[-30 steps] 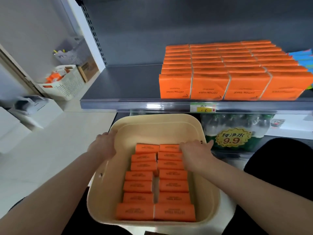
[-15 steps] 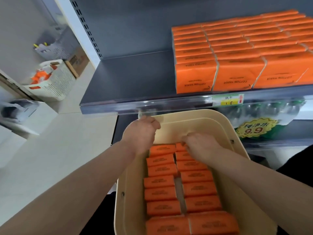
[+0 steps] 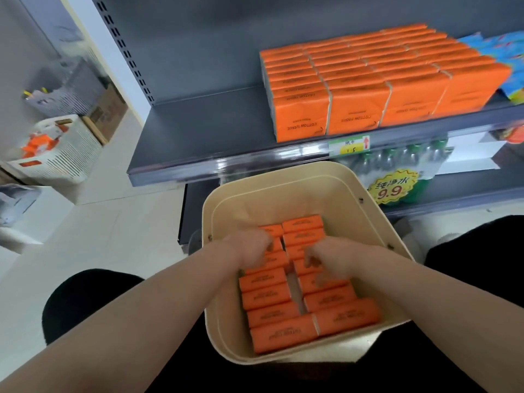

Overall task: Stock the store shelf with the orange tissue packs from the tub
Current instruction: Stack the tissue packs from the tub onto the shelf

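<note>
Our left hand (image 3: 249,245) is in the tub (image 3: 283,191), fingers bent onto the packs (image 3: 263,282) — blurred, so we cannot tell the grip. Our right hand (image 3: 331,262) likewise, unclear too. A stack (image 3: 360,109) fills the shelf (image 3: 198,131) at right.

The bare left forearm (image 3: 158,302) and right forearm (image 3: 419,282) reach forward and inward from the lower corners, bringing the two hands close together but apart. The left hand (image 3: 251,246) is knuckles-up with a roughly straight wrist, its fingers (image 3: 265,255) bent downward and turned toward the right. The right hand (image 3: 333,262) sits slightly nearer the body, also back-up, fingers curled down and pointing toward the left hand. Both hands are smeared by blur, so whether either actually grips anything cannot be told.
</note>
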Motion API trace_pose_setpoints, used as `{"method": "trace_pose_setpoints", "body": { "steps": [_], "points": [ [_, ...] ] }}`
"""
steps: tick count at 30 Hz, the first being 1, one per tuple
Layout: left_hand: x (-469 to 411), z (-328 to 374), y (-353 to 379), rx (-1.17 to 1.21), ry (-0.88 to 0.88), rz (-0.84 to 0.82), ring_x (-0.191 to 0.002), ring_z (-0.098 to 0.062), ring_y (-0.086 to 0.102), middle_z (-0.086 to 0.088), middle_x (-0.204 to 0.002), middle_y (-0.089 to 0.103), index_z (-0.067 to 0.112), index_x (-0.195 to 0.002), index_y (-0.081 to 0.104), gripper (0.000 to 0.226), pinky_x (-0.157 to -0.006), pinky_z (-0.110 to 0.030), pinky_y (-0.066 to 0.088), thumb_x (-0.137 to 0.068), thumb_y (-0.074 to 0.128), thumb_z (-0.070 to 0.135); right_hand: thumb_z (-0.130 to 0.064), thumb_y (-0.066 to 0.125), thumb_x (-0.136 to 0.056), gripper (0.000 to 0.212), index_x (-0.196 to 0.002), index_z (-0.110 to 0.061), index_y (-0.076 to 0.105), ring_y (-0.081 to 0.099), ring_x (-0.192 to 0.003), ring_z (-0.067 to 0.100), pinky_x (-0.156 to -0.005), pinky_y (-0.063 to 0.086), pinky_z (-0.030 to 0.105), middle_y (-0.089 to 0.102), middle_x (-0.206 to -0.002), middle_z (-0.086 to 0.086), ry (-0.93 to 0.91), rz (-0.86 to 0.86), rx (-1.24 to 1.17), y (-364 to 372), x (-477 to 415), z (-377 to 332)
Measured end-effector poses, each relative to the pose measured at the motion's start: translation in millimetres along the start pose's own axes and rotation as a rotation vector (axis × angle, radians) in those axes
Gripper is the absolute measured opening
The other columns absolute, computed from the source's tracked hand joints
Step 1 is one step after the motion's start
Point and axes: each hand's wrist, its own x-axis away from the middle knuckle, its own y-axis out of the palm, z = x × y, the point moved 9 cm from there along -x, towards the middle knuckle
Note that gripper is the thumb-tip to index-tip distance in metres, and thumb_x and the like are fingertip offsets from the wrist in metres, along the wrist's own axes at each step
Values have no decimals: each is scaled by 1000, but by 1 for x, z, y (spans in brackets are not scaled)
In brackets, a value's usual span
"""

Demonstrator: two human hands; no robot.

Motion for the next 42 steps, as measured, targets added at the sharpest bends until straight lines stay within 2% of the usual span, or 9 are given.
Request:
{"method": "trace_pose_setpoints", "body": {
  "steps": [3, 9, 14, 18, 23, 28, 34, 38, 42],
  "points": [
    [2, 16, 8, 16, 31, 7, -120, -25, 52, -6, -131, 55, 17, -128, 54, 40, -94, -30, 42, -88, 60, 19, -31, 81, -72, 47, -113, -16, 64, 57, -104, 22, -71, 35, 19, 64, -114, 5, -27, -83, -60, 17, 15, -2],
    [6, 25, 15, 47, 2, -2, -120, -24, 51, -7, -131, 54, 18, -127, 53, 41, -95, -31, 43, -87, 61, 21, -35, 84, -68, 53, -113, -17, 63, 54, -93, 13, -76, 41, 20, 63, -114, 2, -3, -116, -183, 34, 29, 11],
    [7, 26, 13, 39, -6, -17, -120, -24, 51, -7, -131, 54, 17, -128, 53, 41, -97, -32, 43, -88, 60, 22, -40, 63, -89, 40, -120, -15, 62, 56, -107, 21, -79, 36, 20, 62, -122, 6, -18, -88, -208, 37, 22, 9],
    [9, 28, 13, 53, 8, -10, -120, -23, 50, -7, -131, 55, 17, -127, 54, 39, -99, -33, 42, -89, 59, 25, -33, 78, -74, 56, -124, -18, 57, 54, -110, 23, -76, 34, 20, 60, -121, 3, -46, -134, -74, 42, 21, 8],
    [16, 43, 26, 167, 74, -84, -112, -22, 56, -5, -122, 61, 15, -123, 57, 45, -94, -34, 46, -85, 67, 37, -28, 68, -80, 43, -119, -18, 53, 56, -110, 28, -86, 46, 32, 59, -121, 7, 15, 95, 50, 9, 19, 20],
    [19, 53, 55, 205, 46, -319, -110, -20, 56, 0, -123, 59, 18, -124, 58, 63, -95, -32, 47, -72, 77, 48, -34, 65, -84, 49, -124, -18, 41, 56, -106, 27, -77, 43, 33, 57, -119, 6, 68, 279, 34, -36, 22, 28],
    [22, 54, 77, 300, 11, -427, -119, -20, 51, 1, -133, 54, 19, -132, 53, 61, -104, -34, 41, -79, 72, 43, -33, 64, -86, 51, -130, -22, 40, 55, -108, 24, -82, 47, 35, 56, -122, 2, 57, 270, -9, -24, 16, 30],
    [19, 41, 55, 343, -23, -303, -122, -23, 50, -5, -134, 54, 16, -130, 55, 41, -103, -32, 39, -95, 51, 38, -32, 63, -87, 52, -132, -23, 40, 54, -113, 23, -87, 47, 36, 54, -127, 2, 56, 276, -13, -14, 6, 26],
    [23, 33, 61, 317, -39, -333, -118, -23, 52, -4, -132, 54, 15, -132, 50, 63, -102, -36, 42, -82, 68, 47, -32, 64, -86, 53, -134, -23, 42, 51, -116, 23, -90, 47, 37, 51, -129, 2, 49, 322, -23, -19, 7, 23]
  ]
}}
